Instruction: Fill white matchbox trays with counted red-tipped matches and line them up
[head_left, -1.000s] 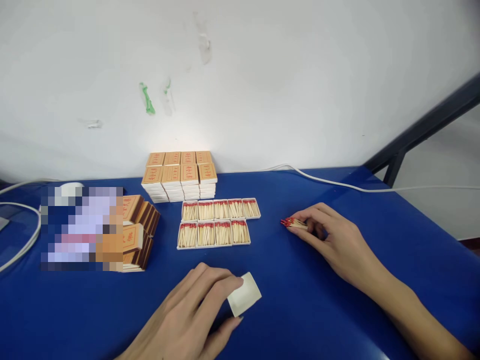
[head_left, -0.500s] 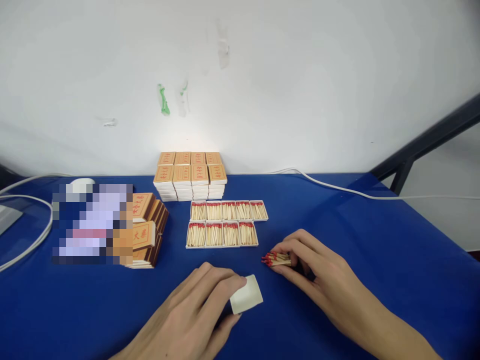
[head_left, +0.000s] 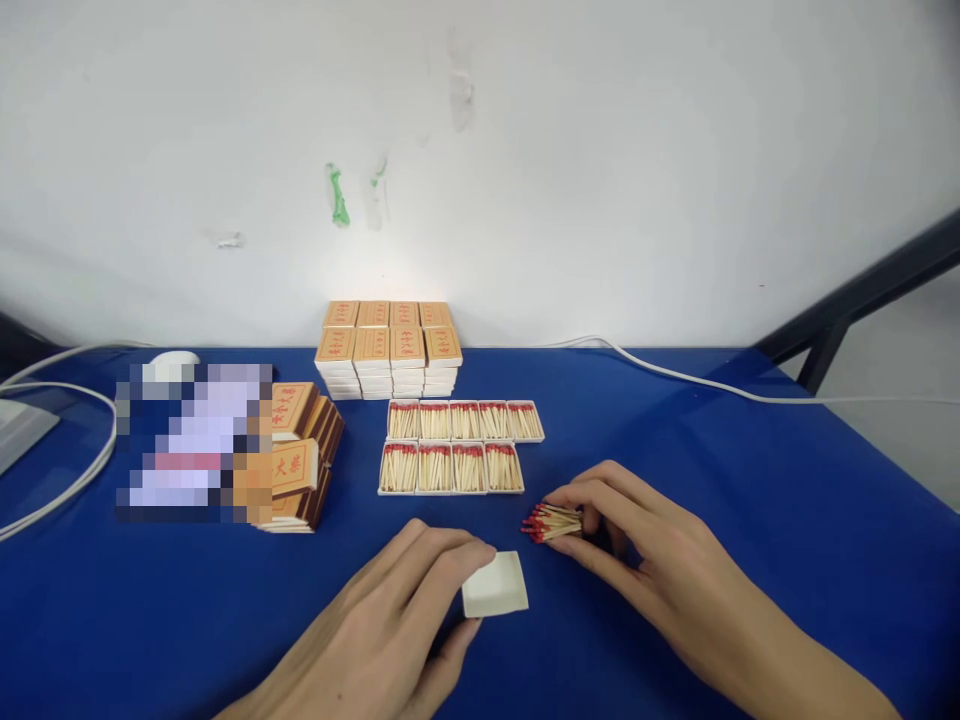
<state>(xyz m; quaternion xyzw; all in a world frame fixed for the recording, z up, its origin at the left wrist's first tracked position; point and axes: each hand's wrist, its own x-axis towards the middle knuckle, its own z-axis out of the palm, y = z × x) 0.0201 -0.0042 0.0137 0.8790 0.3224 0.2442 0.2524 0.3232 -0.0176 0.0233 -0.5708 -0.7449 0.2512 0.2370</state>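
Note:
Between the thumb and fingers of my left hand (head_left: 405, 610) is an empty white matchbox tray (head_left: 498, 584), its open side facing up. My right hand (head_left: 630, 530) is closed round a bunch of red-tipped matches (head_left: 555, 522), their heads pointing left toward the middle of the table. The bunch is just beyond and to the right of the tray, apart from it. Past both hands lie two rows of white trays filled with matches (head_left: 450, 468), heads toward the wall.
Stacked matchboxes (head_left: 388, 350) stand against the wall. To the left is a pile of brown matchbox covers (head_left: 294, 468), partly behind a pixelated patch. A white cable (head_left: 675, 378) crosses the back right of the blue table (head_left: 750, 480), with more cable (head_left: 105, 440) at the left.
The empty tray has turned slightly in my left hand. The matches in my right hand look a little more fanned at the heads. The view has shifted slightly left.

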